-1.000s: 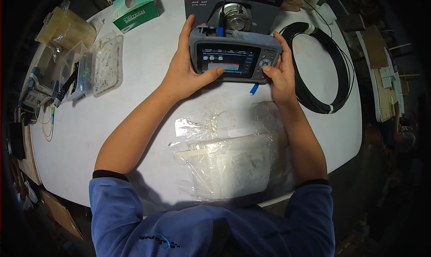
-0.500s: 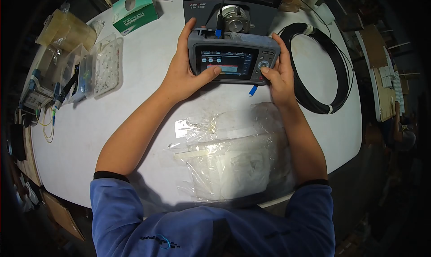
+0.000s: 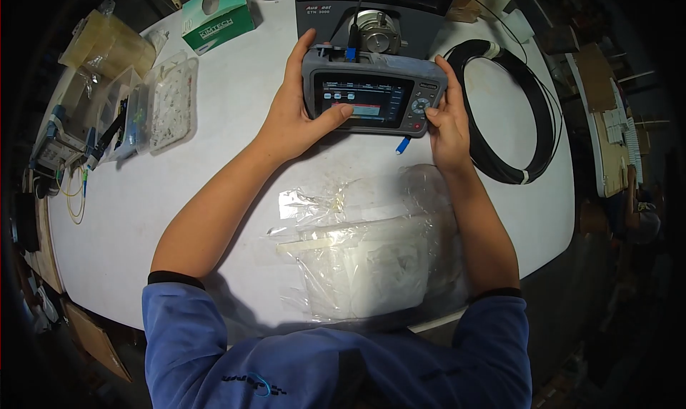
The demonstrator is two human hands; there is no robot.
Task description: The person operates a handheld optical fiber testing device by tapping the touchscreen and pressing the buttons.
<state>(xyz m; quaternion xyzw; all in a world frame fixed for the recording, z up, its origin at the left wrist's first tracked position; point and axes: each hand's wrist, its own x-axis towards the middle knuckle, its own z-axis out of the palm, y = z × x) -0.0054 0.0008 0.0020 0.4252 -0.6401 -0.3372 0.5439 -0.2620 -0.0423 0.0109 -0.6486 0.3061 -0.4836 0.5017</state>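
A grey handheld fibre tester point(image 3: 371, 94) with a lit colour screen is held up between both my hands above the white table. My left hand point(image 3: 296, 119) grips its left end, the thumb lying over the lower screen and the fingers behind. On the right end my right hand point(image 3: 450, 119) is closed, with its thumb at the edge of the round keypad point(image 3: 420, 106). A blue connector point(image 3: 351, 53) with a black cable is plugged into the tester's top. Below the tester's lower edge shows a second blue connector point(image 3: 403, 146).
Behind the tester stands a dark machine point(image 3: 314, 26) with a metal fixture. A black cable coil point(image 3: 468, 116) lies to the right. Clear plastic packaging point(image 3: 371, 273) is near my body. At left are a Kimtech wipes box point(image 3: 218, 26) and plastic containers point(image 3: 171, 105).
My right thumb has shifted off the keypad's buttons toward the tester's right edge. My left hand keeps its hold, and the view has moved very slightly.
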